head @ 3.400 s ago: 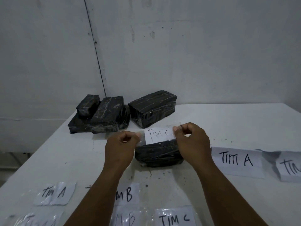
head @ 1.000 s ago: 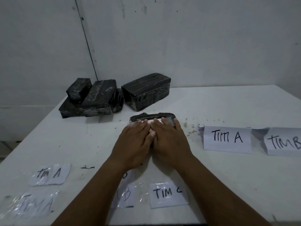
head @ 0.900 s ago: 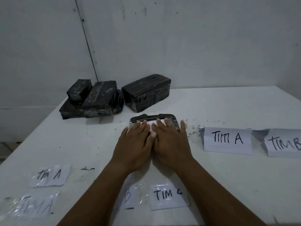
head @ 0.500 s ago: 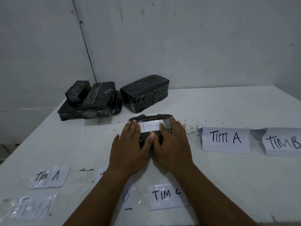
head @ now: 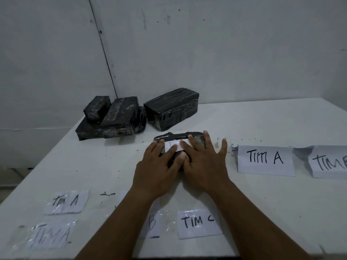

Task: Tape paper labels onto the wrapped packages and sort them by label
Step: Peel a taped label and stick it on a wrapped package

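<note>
Hands are pressing flat on a black wrapped package [head: 178, 136] lying near the middle of the white desk [head: 262, 119], seen from the head camera. The left hand [head: 156, 169] and the right hand [head: 203, 164] are lying side by side, thumbs touching, fingers straight and spread, gripping nothing. Their fingertips are resting on a white paper label [head: 175, 146] lying across the top of the package; its writing is mostly hidden under the fingers.

Toward the far left corner of the desk, a stack of black wrapped packages [head: 110, 119] is sitting, two smaller ones lying on a flat one, with a larger black package [head: 171, 108] just beside it on the right.

Along the right edge, a folded paper sign reading "TIM A" [head: 264, 160] is standing next to a second sign [head: 330, 162] cut off by the frame.

Along the near edge, loose labels are lying flat: a small "TIM A" label [head: 66, 201], a larger taped "TIM A" label [head: 52, 235] in front of it at the near left corner, a label showing "B" [head: 153, 224] partly hidden under the left forearm, and a "TIM C" label [head: 199, 223] between the two forearms.
</note>
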